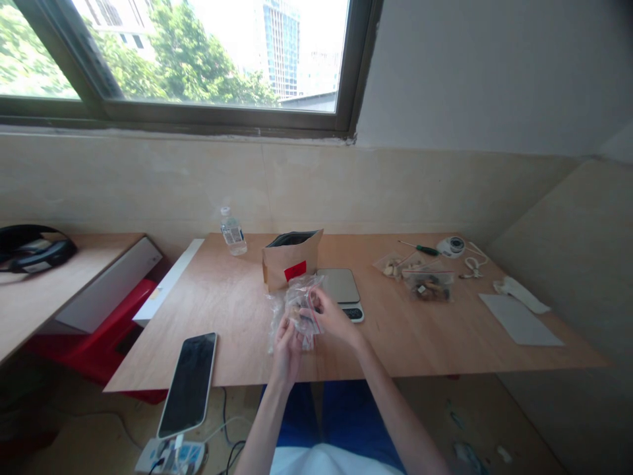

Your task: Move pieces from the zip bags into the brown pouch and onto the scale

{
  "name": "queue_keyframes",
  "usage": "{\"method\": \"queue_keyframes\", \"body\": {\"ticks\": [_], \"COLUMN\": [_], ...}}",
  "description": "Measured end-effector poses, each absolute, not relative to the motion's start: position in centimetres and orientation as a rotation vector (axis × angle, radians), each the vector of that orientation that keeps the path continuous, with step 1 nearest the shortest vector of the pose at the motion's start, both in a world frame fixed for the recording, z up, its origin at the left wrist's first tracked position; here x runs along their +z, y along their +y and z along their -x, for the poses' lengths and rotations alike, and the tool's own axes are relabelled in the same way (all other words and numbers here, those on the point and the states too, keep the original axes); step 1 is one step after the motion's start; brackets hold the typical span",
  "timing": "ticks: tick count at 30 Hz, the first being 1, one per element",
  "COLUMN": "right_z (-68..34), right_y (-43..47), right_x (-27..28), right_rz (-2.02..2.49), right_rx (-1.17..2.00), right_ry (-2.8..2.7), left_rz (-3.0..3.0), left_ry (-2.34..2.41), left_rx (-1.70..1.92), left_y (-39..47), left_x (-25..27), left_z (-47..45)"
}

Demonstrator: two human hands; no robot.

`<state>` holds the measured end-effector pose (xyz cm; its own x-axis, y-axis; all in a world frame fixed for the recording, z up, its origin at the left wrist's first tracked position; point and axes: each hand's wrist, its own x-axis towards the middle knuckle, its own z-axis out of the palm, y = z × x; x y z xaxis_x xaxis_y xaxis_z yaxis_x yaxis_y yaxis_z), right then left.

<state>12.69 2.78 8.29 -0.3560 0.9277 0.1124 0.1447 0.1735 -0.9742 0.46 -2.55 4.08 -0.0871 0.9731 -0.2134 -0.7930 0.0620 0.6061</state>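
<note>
Evidently, the left hand and right hand hold a bag between nearly closed fingers, just on the near side of the pouch, left of the scale. Handling this bag seems the step underway; any next move likely calls for a steady pinch.

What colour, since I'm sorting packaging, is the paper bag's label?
The label is red, clearest in the head view.

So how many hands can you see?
2. The left hand and the right hand both hold the clear plastic bag, in front of the brown paper bag. No others show.
</note>
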Motion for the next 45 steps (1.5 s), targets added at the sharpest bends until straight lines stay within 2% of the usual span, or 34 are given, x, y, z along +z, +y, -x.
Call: {"method": "queue_keyframes", "body": {"ticks": [7,16,19,24,27,33,42,45], "right_z": [-13.2,-14.6,-14.9,-13.2,-11.2,-9.4,-10.6,-10.9], "right_y": [2.7,2.9,4.4,9.1,12.1,14.2,13.3,11.9], "right_x": [8.3,10.5,12.7,17.7,19.0,17.4,16.7,16.7], "right_rz": [0.900,0.981,0.969,0.913,0.866,0.869,0.860,0.943], "right_rx": [1.420,1.286,1.118,0.610,0.414,0.306,0.118,0.036], "right_ry": [-1.683,-1.771,-1.722,-1.565,-1.649,-2.003,-2.209,-2.103], "left_rz": [-0.226,-0.249,-0.254,-0.218,-0.221,-0.223,-0.236,-0.236], "left_ry": [0.684,0.725,0.733,0.749,0.748,0.763,0.765,0.772], "left_rx": [1.502,1.552,1.564,1.570,1.552,1.535,1.522,1.519], "left_y": [-2.0,-1.7,-1.6,-1.7,-1.8,-1.9,-1.9,-2.0], "left_x": [3.9,3.8,3.2,2.4,2.3,2.4,2.8,3.2], "left_z": [0.1,1.0,1.5,2.1,2.0,1.8,1.3,0.9]}}
